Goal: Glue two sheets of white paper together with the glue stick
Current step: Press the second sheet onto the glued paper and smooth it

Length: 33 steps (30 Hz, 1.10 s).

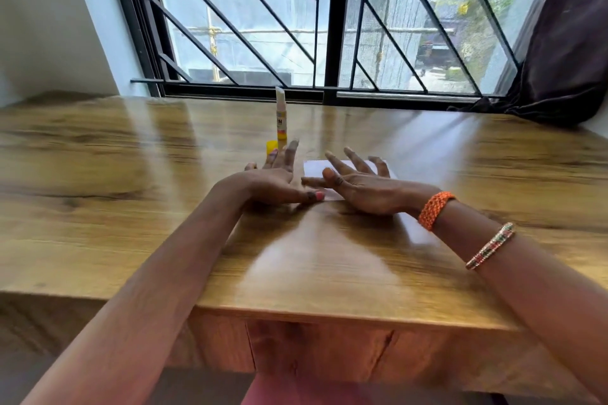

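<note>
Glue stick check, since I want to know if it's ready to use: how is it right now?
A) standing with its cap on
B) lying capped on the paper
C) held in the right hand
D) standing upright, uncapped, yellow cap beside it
D: the glue stick stands upright on the table with its white tip bare, and the yellow cap sits beside its base.
</note>
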{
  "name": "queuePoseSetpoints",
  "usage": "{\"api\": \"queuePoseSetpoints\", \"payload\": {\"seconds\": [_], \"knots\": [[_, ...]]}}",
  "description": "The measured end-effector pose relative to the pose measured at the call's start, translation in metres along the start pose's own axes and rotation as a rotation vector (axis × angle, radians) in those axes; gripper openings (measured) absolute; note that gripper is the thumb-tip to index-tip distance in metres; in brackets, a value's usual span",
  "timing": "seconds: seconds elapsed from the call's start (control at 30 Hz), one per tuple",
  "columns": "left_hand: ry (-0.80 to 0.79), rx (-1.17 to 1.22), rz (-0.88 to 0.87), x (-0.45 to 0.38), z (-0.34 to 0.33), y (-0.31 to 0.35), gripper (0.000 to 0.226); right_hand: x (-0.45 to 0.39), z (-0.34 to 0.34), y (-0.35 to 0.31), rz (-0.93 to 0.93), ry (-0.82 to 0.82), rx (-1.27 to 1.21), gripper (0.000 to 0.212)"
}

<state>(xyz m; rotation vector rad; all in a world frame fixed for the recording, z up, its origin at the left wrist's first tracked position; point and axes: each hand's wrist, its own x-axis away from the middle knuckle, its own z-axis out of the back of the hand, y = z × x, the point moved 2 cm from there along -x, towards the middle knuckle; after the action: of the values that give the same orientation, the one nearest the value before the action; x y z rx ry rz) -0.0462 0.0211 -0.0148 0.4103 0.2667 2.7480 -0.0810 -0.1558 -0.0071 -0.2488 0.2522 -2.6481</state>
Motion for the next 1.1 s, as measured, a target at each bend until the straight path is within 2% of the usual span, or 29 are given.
{"api": "queuePoseSetpoints", "payload": {"seconds": [0.13,0.27,0.43,0.57,0.8,1.0,1.1], "knots": [[-0.041,-0.029,-0.001,0.002,0.001,0.003,0.113,-0.018,0.003,0.006,-0.007,0.012,0.042,0.076],[-0.065,-0.023,-0.004,0.003,0.004,0.004,0.11,-0.032,0.006,0.011,-0.034,0.032,0.056,0.068],[-0.052,0.012,0.02,0.003,0.003,0.003,0.115,-0.039,0.009,0.013,-0.032,0.045,0.051,0.079],[-0.079,-0.017,0.007,0.002,0.004,0.005,0.114,-0.044,0.006,0.015,-0.094,0.079,0.132,0.064],[-0.07,-0.008,0.039,-0.003,0.003,0.0,0.113,-0.043,0.001,0.017,-0.147,0.103,0.156,0.062],[-0.075,-0.022,0.047,-0.004,0.003,0.0,0.112,-0.021,0.002,0.055,-0.28,0.114,0.137,0.049],[-0.105,-0.032,0.053,-0.004,0.004,0.0,0.122,-0.006,0.005,0.076,-0.344,0.114,0.122,0.048]]}}
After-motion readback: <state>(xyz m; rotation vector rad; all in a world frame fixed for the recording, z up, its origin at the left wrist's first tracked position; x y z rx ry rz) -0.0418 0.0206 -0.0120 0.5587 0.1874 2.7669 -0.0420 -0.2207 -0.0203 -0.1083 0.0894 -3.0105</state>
